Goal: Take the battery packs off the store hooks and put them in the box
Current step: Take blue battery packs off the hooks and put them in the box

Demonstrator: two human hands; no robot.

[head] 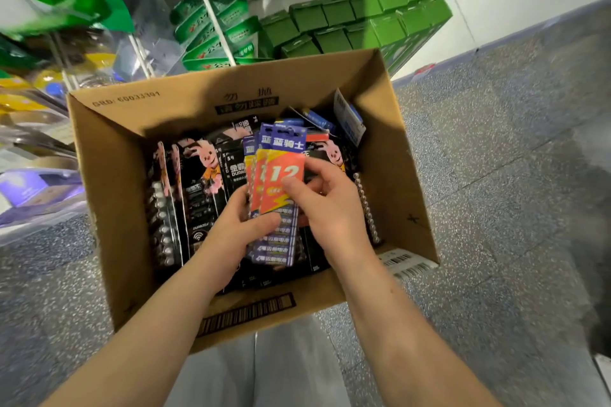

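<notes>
- The battery packs [279,182] held over the box are a small fan of flat cards: blue-purple tops with white characters and a hang hole, an orange-red panel with a large "12" and a yellow lightning mark, and below that a clear blister showing a row of blue-labelled cells.
- The left hand [236,228] grips the stack from its left edge, thumb curled across the front of the blister, fingers behind.
- The right hand [325,205] pinches the front pack at the orange panel, thumb on the face, fingers wrapped round the right edge.
- The packs sit above the middle of the box, inside its rim, lifted over the contents.
- The box [109,175] is plain brown corrugated cardboard, flaps open, with black printed characters on the far wall and a barcode on the near flap.
- Inside stand black battery packs [201,182] with a pink rabbit figure, packed on edge along the left and lying under the hands; a few blue packs [347,119] lean in the far right corner.
- The box stands on a speckled grey floor [496,175].
- Beyond it are green cartons [363,16] in rows and glossy hanging packets [215,30].
</notes>
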